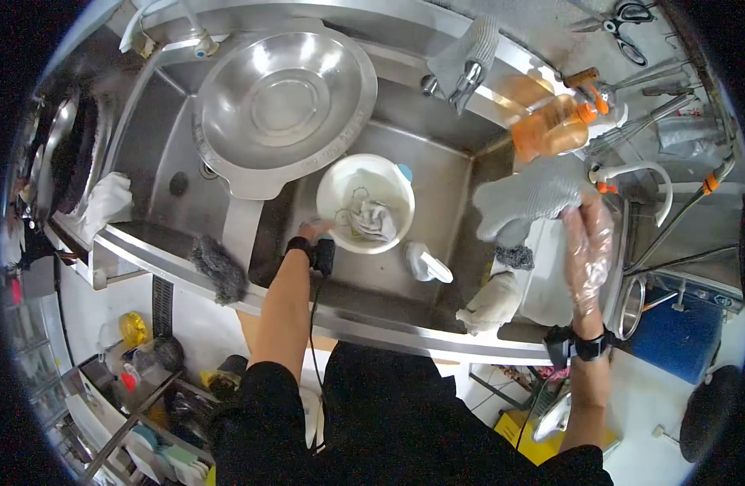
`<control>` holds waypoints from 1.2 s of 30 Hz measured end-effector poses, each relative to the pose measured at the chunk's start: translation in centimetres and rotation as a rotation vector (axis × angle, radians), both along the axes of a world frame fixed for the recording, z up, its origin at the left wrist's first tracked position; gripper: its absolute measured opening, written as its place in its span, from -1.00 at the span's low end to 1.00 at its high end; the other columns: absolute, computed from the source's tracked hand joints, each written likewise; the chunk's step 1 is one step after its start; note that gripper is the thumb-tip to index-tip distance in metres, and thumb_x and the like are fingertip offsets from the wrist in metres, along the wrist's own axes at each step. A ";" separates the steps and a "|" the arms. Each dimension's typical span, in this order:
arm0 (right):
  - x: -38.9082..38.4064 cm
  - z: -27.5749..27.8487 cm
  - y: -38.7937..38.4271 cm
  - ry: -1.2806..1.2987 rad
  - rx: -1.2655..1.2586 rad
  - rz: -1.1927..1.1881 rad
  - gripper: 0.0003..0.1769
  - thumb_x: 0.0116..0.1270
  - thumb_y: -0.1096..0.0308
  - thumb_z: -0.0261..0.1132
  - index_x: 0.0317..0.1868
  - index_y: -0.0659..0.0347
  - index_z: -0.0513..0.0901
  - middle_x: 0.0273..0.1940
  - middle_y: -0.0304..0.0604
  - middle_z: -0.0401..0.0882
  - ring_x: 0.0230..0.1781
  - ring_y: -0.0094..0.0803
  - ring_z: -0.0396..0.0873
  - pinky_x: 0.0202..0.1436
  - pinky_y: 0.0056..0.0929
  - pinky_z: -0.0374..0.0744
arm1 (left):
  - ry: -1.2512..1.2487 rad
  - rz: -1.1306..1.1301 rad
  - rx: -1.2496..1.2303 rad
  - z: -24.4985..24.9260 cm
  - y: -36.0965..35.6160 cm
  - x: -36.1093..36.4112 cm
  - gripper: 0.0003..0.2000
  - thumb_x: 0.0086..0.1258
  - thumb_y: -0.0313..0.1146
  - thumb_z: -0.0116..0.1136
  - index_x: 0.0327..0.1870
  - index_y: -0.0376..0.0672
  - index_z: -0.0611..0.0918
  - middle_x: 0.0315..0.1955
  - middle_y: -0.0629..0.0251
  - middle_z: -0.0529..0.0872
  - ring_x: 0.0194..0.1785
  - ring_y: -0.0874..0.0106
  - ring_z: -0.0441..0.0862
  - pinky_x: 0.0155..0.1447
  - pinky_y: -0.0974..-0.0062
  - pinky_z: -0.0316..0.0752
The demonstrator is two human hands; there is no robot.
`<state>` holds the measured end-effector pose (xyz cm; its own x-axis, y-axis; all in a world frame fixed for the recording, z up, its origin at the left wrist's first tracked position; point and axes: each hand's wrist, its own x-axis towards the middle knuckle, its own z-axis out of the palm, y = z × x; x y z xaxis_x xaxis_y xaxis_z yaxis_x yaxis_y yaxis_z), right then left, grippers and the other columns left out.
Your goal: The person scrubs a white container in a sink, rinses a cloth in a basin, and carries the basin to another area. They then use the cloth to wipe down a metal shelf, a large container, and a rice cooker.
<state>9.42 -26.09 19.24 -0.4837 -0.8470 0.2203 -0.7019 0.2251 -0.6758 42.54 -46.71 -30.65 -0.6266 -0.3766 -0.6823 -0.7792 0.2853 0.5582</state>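
Observation:
My right hand [587, 247], in a clear plastic glove, has its fingers closed at the edge of a grey knit glove [534, 194], which spreads to the left over the sink's right side. My left hand [310, 232] is at the left rim of a white tub [325, 190] standing in the sink; its fingers are blurred. Inside the tub lies a crumpled grey-white cloth [375, 220]. A white-handled brush [429, 265] rests on the sink floor right of the tub. Below the knit glove are a dark scouring pad [514, 257] and a pale cloth [492, 304].
A large steel basin [218, 130] sits across the sink divider. Another grey cloth [476, 49] hangs over the faucet [468, 79]. Orange soap bottles [550, 128] stand at the back right, near scissors [627, 32]. Steel wool [218, 267] lies on the front edge.

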 end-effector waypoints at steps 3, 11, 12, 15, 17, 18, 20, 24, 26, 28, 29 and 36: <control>1.1 -1.1 0.6 -0.228 0.014 -0.004 -0.77 0.42 0.40 0.10 -0.01 0.33 0.51 -0.21 -0.24 0.53 -0.22 -0.58 0.44 -0.06 -0.55 0.43 | 0.074 -0.152 -0.035 5.7 -0.3 -0.5 -0.50 0.28 -0.41 0.09 0.29 -0.12 0.37 0.29 0.24 0.39 0.29 0.26 0.34 0.35 0.33 0.22; 2.3 -2.8 0.3 -0.337 -0.061 -0.023 -0.81 0.35 0.46 0.17 -0.06 0.31 0.55 -0.19 -0.13 0.56 -0.20 -0.44 0.53 -0.14 -0.46 0.55 | 0.390 0.063 -0.038 1.8 -0.6 0.5 -0.73 0.38 -0.25 0.02 -0.01 -0.22 0.52 -0.12 0.15 0.65 -0.19 0.25 0.61 -0.17 0.32 0.53; 2.3 -2.6 -0.1 -0.281 -0.037 0.009 -0.81 0.33 0.45 0.18 -0.07 0.29 0.55 -0.21 -0.13 0.57 -0.21 -0.43 0.54 -0.14 -0.45 0.54 | 0.294 0.205 0.058 4.1 -0.3 0.1 -0.71 0.34 -0.21 0.07 -0.06 -0.22 0.53 -0.21 0.18 0.64 -0.22 0.30 0.61 -0.22 0.32 0.53; 3.9 -2.0 -1.5 -0.279 0.008 0.035 -0.81 0.30 0.43 0.20 -0.09 0.26 0.56 -0.26 -0.13 0.57 -0.24 -0.42 0.53 -0.10 -0.45 0.48 | 0.241 0.520 0.295 11.1 1.2 0.3 -0.67 0.26 -0.15 0.15 -0.10 -0.21 0.55 -0.30 0.21 0.62 -0.27 0.36 0.60 -0.29 0.33 0.54; 4.9 -3.2 -2.6 -0.413 -0.065 0.140 -0.82 0.30 0.42 0.21 -0.10 0.25 0.55 -0.29 -0.14 0.58 -0.31 -0.40 0.54 -0.16 -0.45 0.49 | 0.292 0.697 0.424 15.9 2.4 1.3 -0.65 0.22 -0.13 0.18 -0.11 -0.19 0.57 -0.31 0.22 0.61 -0.29 0.38 0.59 -0.30 0.34 0.54; 5.2 -4.4 -3.0 -0.403 -0.062 0.158 -0.81 0.30 0.39 0.22 -0.10 0.24 0.56 -0.31 -0.13 0.59 -0.33 -0.39 0.55 -0.19 -0.44 0.50 | 0.410 0.710 0.457 18.6 3.1 1.9 -0.65 0.20 -0.14 0.20 -0.10 -0.18 0.57 -0.31 0.24 0.61 -0.29 0.36 0.59 -0.28 0.31 0.55; 6.0 -6.3 -3.6 -0.280 -0.035 0.184 -0.75 0.31 0.25 0.23 -0.10 0.22 0.56 -0.33 -0.02 0.61 -0.35 -0.26 0.59 -0.25 -0.36 0.50 | 0.531 0.718 0.482 22.8 3.6 2.0 -0.65 0.18 -0.15 0.21 -0.10 -0.16 0.58 -0.30 0.25 0.61 -0.30 0.34 0.59 -0.27 0.29 0.56; 9.3 -8.0 -4.2 -0.284 0.139 0.309 -0.69 0.31 0.17 0.19 -0.05 0.19 0.55 -0.26 0.11 0.59 -0.29 -0.06 0.59 -0.24 -0.20 0.48 | 0.300 0.459 0.197 22.5 4.0 4.4 -0.70 0.28 -0.09 0.09 -0.22 -0.15 0.62 -0.36 0.34 0.57 -0.49 0.44 0.51 -0.51 0.40 0.45; 10.8 -9.0 -3.8 -0.255 0.199 0.457 -0.53 0.29 0.19 0.17 0.17 0.19 0.46 -0.15 0.18 0.56 -0.20 0.01 0.56 -0.12 -0.19 0.52 | 0.025 0.649 0.365 27.9 4.7 3.7 -0.68 0.27 -0.07 0.09 -0.21 -0.16 0.61 -0.44 0.34 0.57 -0.57 0.46 0.48 -0.56 0.49 0.41; 11.1 -10.8 -3.0 -0.208 0.241 0.474 -0.47 0.28 0.18 0.17 0.23 0.20 0.41 -0.10 0.20 0.54 -0.15 0.02 0.55 -0.08 -0.19 0.52 | 0.068 0.669 0.390 29.4 5.4 4.4 -0.69 0.25 -0.08 0.11 -0.21 -0.16 0.61 -0.49 0.35 0.57 -0.53 0.49 0.50 -0.56 0.49 0.40; 11.2 -11.6 -2.5 -0.159 0.294 0.492 -0.41 0.26 0.18 0.18 0.28 0.21 0.35 -0.06 0.22 0.52 -0.11 0.04 0.55 -0.04 -0.20 0.52 | 0.049 0.772 0.416 30.4 5.8 4.6 -0.71 0.18 -0.16 0.17 -0.19 -0.15 0.60 -0.43 0.29 0.59 -0.48 0.41 0.55 -0.45 0.37 0.50; 2.6 -5.2 5.8 -0.182 0.142 0.163 -0.56 0.29 0.33 0.23 0.18 0.12 0.46 0.01 -0.11 0.60 -0.20 -0.37 0.60 -0.07 -0.43 0.55 | 0.071 0.835 0.334 32.1 9.1 8.6 -0.65 0.22 -0.11 0.13 -0.16 -0.23 0.61 -0.37 0.28 0.61 -0.43 0.48 0.57 -0.51 0.50 0.41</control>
